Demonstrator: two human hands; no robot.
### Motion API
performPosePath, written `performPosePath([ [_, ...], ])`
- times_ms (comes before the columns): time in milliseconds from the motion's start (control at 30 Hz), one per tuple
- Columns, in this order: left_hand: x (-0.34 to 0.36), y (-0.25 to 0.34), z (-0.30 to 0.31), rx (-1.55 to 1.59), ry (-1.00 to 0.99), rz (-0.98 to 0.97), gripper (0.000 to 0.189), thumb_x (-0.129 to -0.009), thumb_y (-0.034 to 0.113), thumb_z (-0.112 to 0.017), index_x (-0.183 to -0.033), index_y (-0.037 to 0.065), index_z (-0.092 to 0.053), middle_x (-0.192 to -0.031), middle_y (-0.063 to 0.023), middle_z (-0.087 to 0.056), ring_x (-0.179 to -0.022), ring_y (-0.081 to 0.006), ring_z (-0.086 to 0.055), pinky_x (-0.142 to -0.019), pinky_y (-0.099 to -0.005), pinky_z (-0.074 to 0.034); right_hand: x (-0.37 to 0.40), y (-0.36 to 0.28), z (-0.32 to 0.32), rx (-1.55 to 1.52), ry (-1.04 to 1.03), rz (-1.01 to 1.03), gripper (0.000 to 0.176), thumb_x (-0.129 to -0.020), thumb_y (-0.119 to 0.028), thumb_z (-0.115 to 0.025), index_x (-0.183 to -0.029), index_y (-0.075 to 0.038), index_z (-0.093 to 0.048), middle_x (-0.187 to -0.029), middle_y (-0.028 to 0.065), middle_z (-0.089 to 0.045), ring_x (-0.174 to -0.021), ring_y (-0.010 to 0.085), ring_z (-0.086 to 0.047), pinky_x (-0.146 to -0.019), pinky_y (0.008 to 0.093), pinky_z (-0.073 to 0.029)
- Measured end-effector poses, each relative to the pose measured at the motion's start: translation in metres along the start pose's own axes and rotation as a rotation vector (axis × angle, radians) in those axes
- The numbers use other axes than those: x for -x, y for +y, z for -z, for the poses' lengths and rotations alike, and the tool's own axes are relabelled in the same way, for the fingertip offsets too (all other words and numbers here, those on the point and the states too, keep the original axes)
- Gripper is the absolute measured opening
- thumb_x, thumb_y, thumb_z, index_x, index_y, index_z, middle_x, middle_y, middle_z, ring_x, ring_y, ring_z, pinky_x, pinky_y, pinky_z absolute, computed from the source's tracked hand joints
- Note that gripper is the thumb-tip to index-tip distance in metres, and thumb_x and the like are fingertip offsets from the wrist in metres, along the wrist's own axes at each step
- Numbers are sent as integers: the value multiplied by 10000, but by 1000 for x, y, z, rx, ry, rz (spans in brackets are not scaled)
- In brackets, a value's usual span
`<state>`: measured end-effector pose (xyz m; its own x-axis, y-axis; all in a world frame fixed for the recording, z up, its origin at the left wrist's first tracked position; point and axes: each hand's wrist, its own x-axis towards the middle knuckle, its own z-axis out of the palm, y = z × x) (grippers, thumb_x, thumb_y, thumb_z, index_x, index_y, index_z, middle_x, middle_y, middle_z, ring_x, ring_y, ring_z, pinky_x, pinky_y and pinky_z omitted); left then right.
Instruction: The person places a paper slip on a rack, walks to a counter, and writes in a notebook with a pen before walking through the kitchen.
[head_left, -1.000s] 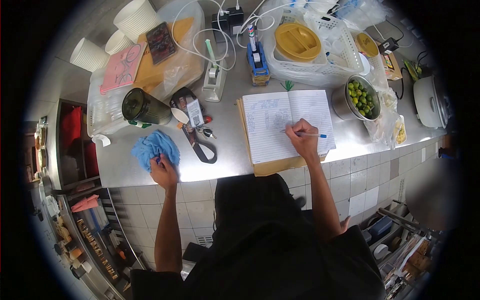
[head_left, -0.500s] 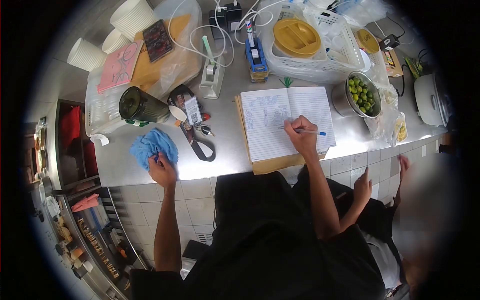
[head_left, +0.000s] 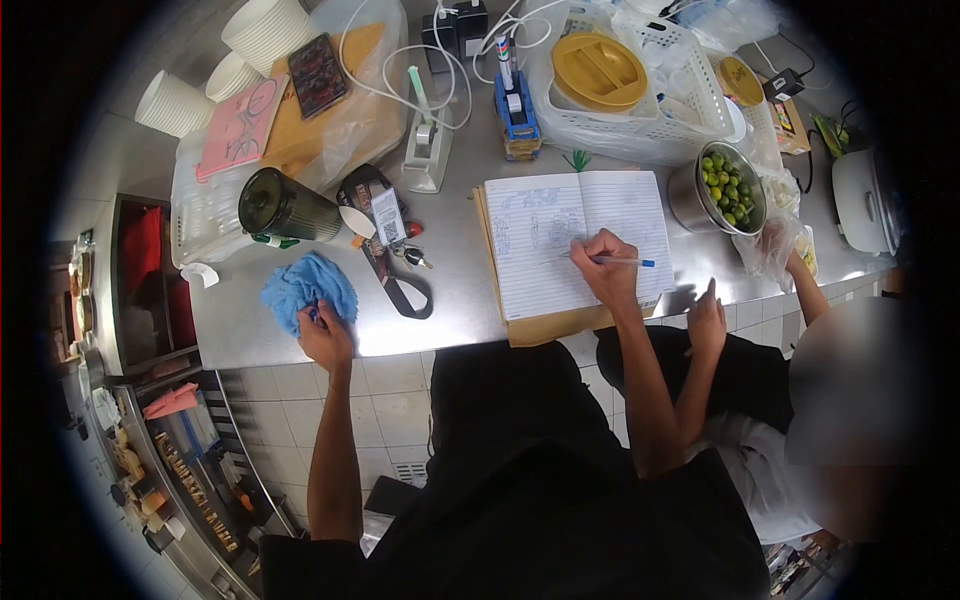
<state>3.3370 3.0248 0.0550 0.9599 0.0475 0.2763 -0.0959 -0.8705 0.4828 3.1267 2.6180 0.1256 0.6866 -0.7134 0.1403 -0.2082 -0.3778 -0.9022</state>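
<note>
An open lined notebook [head_left: 625, 215] lies on the steel table, its left page carrying blue handwriting. Over the page, my right hand [head_left: 605, 270] grips a blue-ended pen [head_left: 628, 262], its tip against the paper near the middle fold. To the left, my left hand [head_left: 325, 338] is closed at the front edge of a crumpled blue cloth [head_left: 305, 285]. Its fingers pinch a small dark-blue thing too small to name. Brown card or envelope [head_left: 545, 328] shows beneath the notebook.
A steel pot of limes [head_left: 690, 195] stands right of the notebook, beside a plastic bag [head_left: 768, 248] that a co-worker's hand touches. The co-worker's other hand [head_left: 708, 318] is near my right forearm. A lanyard [head_left: 385, 275], dark tumbler [head_left: 300, 215] and tape dispenser [head_left: 427, 150] stand left.
The co-worker has leaned in to the table, one hand moving to the plastic bag and the other rising near its edge. My hands have hardly moved.
</note>
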Motion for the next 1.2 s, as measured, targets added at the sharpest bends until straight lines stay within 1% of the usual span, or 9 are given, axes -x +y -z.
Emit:
performPosePath([
  [67, -1, -3, -1, -3, -9, 5, 371, -973, 406, -573, -964, 35, -582, -901, -199, -666, -812, -406, -603, -762, -456, -427, 1, 1, 0, -17, 7, 8, 322, -813, -71, -792, -624, -50, -533, -573, -12, -559, -539, 43, -477, -513, 231, -402],
  [133, -1, -6, -4, -5, -16, 12, 372, -971, 408, -575, -962, 36, -582, -902, -198, -666, -809, -406, -602, -759, -457, -428, 2, 5, -1, -106, 48, -9, 316, -814, -54, -784, -626, -53, -529, -569, -18, -553, -537, 35, -469, -511, 223, -394],
  [333, -1, 0, 0, 19, -45, 59, 379, -969, 416, -572, -964, 37, -584, -878, -197, -665, -802, -399, -601, -752, -461, -430, 3, 8, 0, -154, 58, -3, 306, -824, -41, -767, -628, -57, -534, -573, -26, -558, -540, 21, -461, -500, 215, -378],
  [467, -1, -2, 0, 15, -57, 75, 382, -972, 420, -566, -963, 38, -583, -870, -198, -664, -796, -400, -602, -751, -460, -430, 4, 9, 0, -142, 67, -3, 306, -827, -39, -763, -629, -55, -532, -572, -21, -561, -536, 24, -462, -498, 218, -380],
  [633, -2, -5, -3, 8, -46, 54, 381, -975, 421, -558, -960, 41, -583, -883, -201, -667, -808, -406, -608, -757, -459, -430, 3, 6, -1, -58, 52, 49, 317, -824, -42, -771, -629, -54, -521, -569, -14, -560, -528, 28, -456, -487, 226, -373],
  [733, -2, -4, -1, 0, -62, 69, 380, -974, 419, -557, -964, 40, -583, -899, -204, -669, -822, -411, -613, -762, -457, -429, 2, 10, -3, -96, 46, -2, 325, -822, -38, -773, -626, -56, -514, -563, -19, -545, -532, 26, -447, -486, 227, -365],
  [933, -2, -1, -1, -29, -39, 45, 382, -972, 414, -556, -959, 33, -575, -910, -207, -668, -836, -414, -613, -769, -465, -426, 3, 9, -2, -120, 69, 25, 330, -814, -10, -762, -622, -55, -499, -559, -33, -509, -542, 23, -424, -492, 227, -357],
  [1200, -2, 3, 1, -15, -61, 42, 387, -969, 415, -550, -966, 29, -576, -925, -223, -666, -854, -429, -612, -778, -476, -423, 3, 8, -3, -105, 71, 25, 320, -807, -7, -760, -619, -48, -504, -562, -24, -524, -537, 29, -433, -492, 232, -362],
])
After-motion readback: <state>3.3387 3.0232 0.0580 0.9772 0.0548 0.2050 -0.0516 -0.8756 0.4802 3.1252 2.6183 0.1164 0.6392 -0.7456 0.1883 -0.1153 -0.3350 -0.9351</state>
